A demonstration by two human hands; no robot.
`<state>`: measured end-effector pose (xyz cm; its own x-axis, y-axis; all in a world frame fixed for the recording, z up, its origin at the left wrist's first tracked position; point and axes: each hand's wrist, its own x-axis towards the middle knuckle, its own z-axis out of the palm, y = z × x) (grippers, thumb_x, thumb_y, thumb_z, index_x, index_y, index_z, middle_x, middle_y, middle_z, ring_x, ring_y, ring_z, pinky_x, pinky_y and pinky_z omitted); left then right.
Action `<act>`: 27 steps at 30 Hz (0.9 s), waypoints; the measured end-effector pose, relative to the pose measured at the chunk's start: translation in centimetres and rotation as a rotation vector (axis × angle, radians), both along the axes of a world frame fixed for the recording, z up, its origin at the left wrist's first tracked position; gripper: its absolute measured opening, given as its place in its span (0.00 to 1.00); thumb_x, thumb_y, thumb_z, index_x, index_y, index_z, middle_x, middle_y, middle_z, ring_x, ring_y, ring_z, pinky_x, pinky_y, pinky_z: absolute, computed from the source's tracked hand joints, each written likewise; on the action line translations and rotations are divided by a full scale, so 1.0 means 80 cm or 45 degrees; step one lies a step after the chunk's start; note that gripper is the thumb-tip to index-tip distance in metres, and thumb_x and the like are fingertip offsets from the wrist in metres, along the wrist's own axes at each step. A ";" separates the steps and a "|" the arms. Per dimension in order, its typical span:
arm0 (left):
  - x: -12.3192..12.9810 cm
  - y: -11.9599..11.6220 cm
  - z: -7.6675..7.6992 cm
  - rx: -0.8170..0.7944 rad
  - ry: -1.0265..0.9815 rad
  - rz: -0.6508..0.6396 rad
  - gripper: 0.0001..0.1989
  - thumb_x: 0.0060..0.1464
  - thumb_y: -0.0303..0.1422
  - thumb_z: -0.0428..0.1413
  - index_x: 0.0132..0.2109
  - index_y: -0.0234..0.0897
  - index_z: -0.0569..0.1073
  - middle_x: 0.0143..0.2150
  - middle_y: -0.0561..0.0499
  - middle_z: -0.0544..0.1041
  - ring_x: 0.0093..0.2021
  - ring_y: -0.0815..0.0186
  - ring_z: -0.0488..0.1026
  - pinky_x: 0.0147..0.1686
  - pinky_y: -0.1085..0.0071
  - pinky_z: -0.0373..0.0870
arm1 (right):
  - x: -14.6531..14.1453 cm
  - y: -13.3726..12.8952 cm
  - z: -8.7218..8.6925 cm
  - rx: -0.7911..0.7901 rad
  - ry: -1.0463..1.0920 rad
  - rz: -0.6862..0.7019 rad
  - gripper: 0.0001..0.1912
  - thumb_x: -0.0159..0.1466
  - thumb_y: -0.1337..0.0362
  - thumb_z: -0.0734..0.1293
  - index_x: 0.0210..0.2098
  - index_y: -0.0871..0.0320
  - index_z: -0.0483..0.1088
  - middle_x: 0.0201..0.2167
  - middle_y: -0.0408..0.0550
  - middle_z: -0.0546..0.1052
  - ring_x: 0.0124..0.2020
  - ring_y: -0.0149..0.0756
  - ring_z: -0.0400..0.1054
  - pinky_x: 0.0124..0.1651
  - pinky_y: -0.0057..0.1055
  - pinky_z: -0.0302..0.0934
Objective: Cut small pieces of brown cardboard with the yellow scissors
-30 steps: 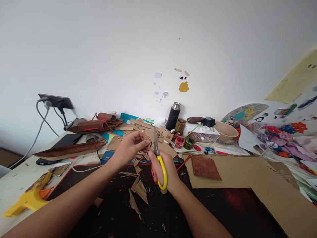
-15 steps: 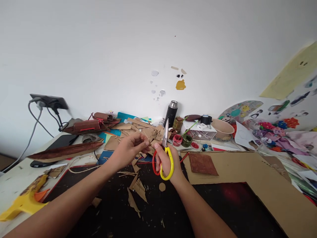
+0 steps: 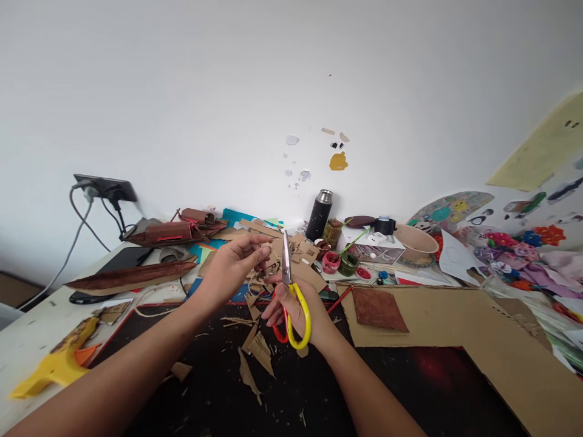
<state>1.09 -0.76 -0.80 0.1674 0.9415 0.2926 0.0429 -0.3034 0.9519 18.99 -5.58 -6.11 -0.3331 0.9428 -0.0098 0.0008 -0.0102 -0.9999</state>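
Note:
My right hand (image 3: pixel 298 306) holds a pair of scissors (image 3: pixel 298 315) with one yellow and one red handle loop. The blades point up and away from me and look closed together. Left of them, my left hand (image 3: pixel 237 261) is raised with thumb and fingers pinched; whatever lies between the fingertips is too small to make out. Behind both hands is a heap of cardboard scraps (image 3: pixel 298 252). Below them, torn cardboard strips (image 3: pixel 260 353) lie on the black mat (image 3: pixel 218 394). A small cardboard disc (image 3: pixel 302 351) is partly hidden by the yellow loop.
A cardboard sheet (image 3: pixel 437 309) carries a brown-painted square (image 3: pixel 379 309) at right. Paint jars (image 3: pixel 348 263), a black flask (image 3: pixel 319 213) and a bowl (image 3: pixel 415 240) stand along the wall. Brown model boats (image 3: pixel 164 233) and a yellow tool (image 3: pixel 52 364) are at left.
My right hand has shifted left and down, its fingers loosening around the handles, and the scissors tips have swung left. My left hand keeps its pinch. The camera view has turned slightly.

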 end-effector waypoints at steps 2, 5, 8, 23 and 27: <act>0.000 0.000 0.000 -0.002 -0.023 0.000 0.15 0.58 0.42 0.65 0.47 0.38 0.79 0.30 0.53 0.77 0.30 0.65 0.75 0.33 0.68 0.73 | 0.001 0.000 -0.006 0.005 0.070 0.069 0.47 0.59 0.25 0.67 0.57 0.60 0.70 0.24 0.48 0.81 0.21 0.39 0.78 0.27 0.27 0.68; 0.000 0.000 0.001 0.001 -0.003 0.013 0.13 0.59 0.41 0.64 0.45 0.38 0.79 0.29 0.54 0.76 0.30 0.65 0.74 0.32 0.69 0.72 | 0.001 0.001 -0.013 -0.002 0.102 0.133 0.49 0.56 0.25 0.69 0.58 0.59 0.69 0.27 0.50 0.82 0.24 0.41 0.79 0.30 0.30 0.69; -0.001 -0.001 0.001 0.006 0.018 0.021 0.12 0.59 0.41 0.64 0.44 0.38 0.78 0.31 0.52 0.77 0.30 0.65 0.74 0.33 0.68 0.72 | 0.000 -0.001 -0.014 0.003 0.101 0.173 0.51 0.53 0.23 0.70 0.58 0.58 0.70 0.32 0.52 0.83 0.31 0.45 0.82 0.35 0.33 0.72; 0.002 -0.002 0.001 0.100 0.081 0.012 0.13 0.59 0.39 0.63 0.48 0.39 0.78 0.30 0.53 0.76 0.30 0.65 0.73 0.32 0.68 0.72 | -0.003 -0.009 -0.004 0.080 -0.109 -0.069 0.31 0.70 0.34 0.64 0.42 0.59 0.70 0.20 0.37 0.72 0.13 0.29 0.68 0.16 0.21 0.57; 0.002 -0.002 -0.001 0.085 0.043 -0.012 0.16 0.58 0.38 0.63 0.52 0.40 0.76 0.30 0.54 0.75 0.30 0.65 0.73 0.32 0.69 0.72 | -0.004 -0.011 -0.004 0.081 -0.105 -0.050 0.30 0.71 0.35 0.63 0.44 0.58 0.70 0.20 0.37 0.72 0.13 0.29 0.68 0.16 0.20 0.57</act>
